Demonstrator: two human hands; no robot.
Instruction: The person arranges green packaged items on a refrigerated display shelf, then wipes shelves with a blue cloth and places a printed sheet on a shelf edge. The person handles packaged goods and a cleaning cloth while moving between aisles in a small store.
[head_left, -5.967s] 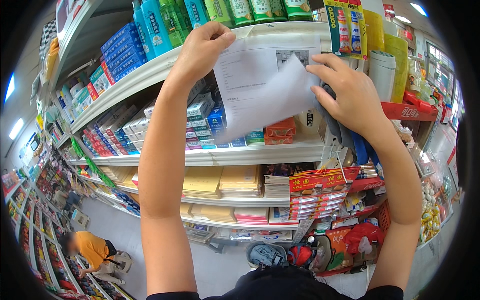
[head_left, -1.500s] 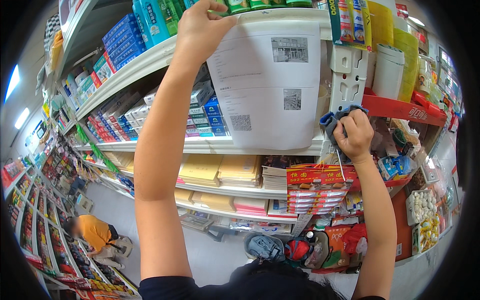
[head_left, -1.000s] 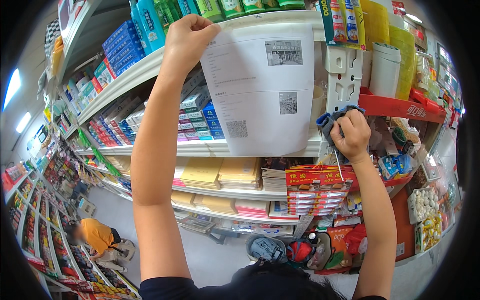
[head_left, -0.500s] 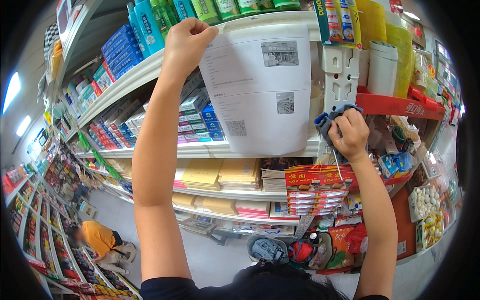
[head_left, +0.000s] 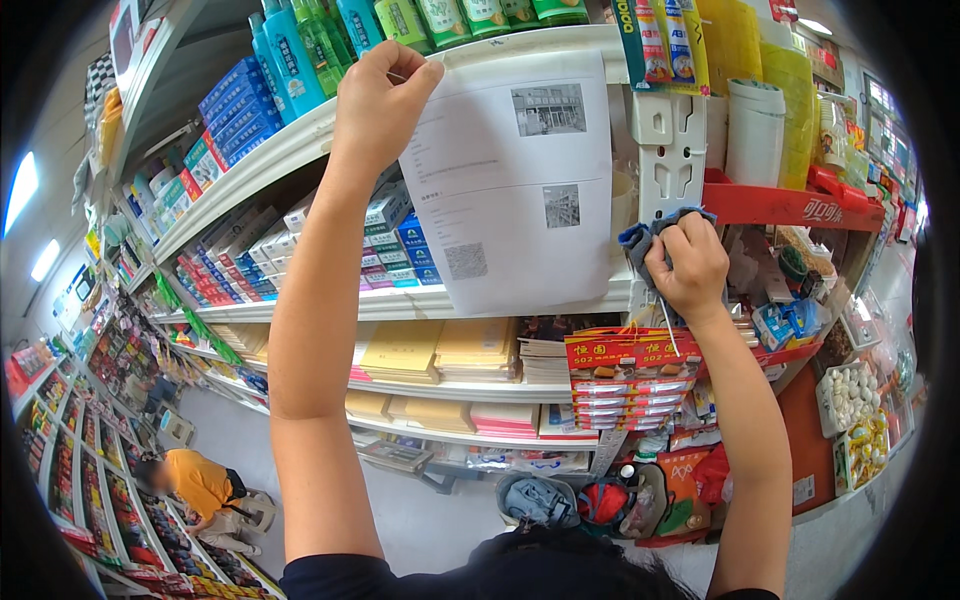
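Note:
A printed white sheet of paper (head_left: 520, 240) hangs down in front of the shelves, with a few lines of text, two small grey photos and a square code. At its upper left corner, my left hand (head_left: 388, 105) is closed in a pinch, hiding that corner. My right hand (head_left: 690, 265) grips a crumpled blue-grey cloth (head_left: 640, 240) beside the white slotted shelf post (head_left: 670, 165). Just below that fist, a thin white hook points down over a red card of small glue tubes (head_left: 630, 380).
Blue and green bottles (head_left: 350, 35) line the top shelf. Small boxes (head_left: 395, 245) and brown envelopes (head_left: 475, 350) fill lower ones. At right are a red rack (head_left: 790, 205) and yellow tape rolls (head_left: 725, 50). A person in orange (head_left: 200, 485) bends near the left aisle shelves.
The view has shifted slightly. My left fingers have loosened a little at the sheet's corner, while my right hand has stayed by the post with the cloth.

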